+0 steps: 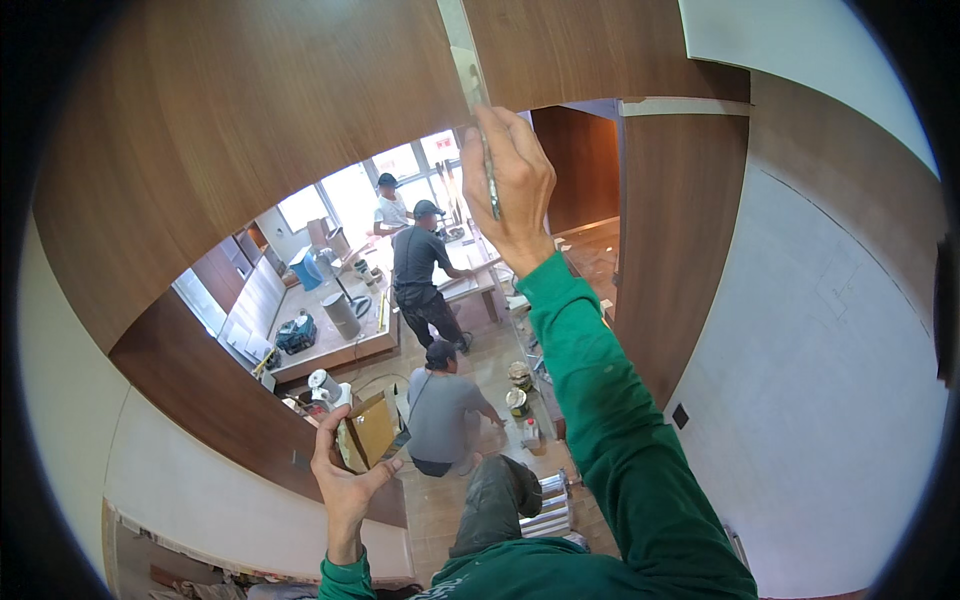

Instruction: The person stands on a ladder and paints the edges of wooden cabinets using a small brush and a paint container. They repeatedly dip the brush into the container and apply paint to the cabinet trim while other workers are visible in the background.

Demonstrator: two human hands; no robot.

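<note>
My right hand is raised high and closed around a thin tool, whose upper end meets a pale vertical strip between two wood-grain panels. The tool's exact kind cannot be told. Lower left, my left hand is held out with thumb and fingers spread apart. Behind its fingers appears an open cardboard box, seemingly farther down on the floor; nothing is plainly gripped. A wood-grain panel spans the view to the left of the strip, and another lies to its right.
Below me, a person in grey crouches near cans. Beyond, a person in dark clothes leans over a work table, and another person is near the windows. Metal ladder steps show beside my leg. A white wall stands right.
</note>
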